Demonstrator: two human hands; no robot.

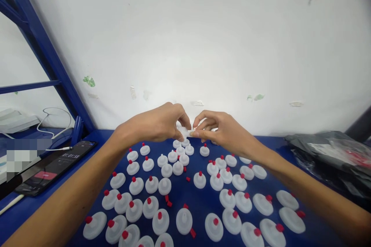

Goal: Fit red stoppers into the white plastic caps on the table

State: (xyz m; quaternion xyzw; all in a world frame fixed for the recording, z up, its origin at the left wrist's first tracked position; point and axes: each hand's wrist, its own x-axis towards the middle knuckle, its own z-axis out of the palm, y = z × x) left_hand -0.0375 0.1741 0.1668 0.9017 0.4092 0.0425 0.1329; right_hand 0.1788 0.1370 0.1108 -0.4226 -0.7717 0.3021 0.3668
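Observation:
Out near the far edge of the table, my left hand (165, 123) pinches a translucent white nozzle cap (183, 132) between thumb and fingers. My right hand (223, 129) is closed in a pinch right at the tip of that cap, where a trace of red shows; the fingertips hide what they hold. Just below the hands lie several white caps (166, 170) with bare nozzles. Loose small red tips (188, 179) are scattered among them. To both sides and nearer me stand many white caps with red tips (136, 185).
The blue table (197, 197) meets a white wall (203, 46) behind my hands. At left lie a phone (58, 166) and white cables (58, 110), beside a blue metal frame (49, 38). Dark plastic bags (327, 154) lie at right.

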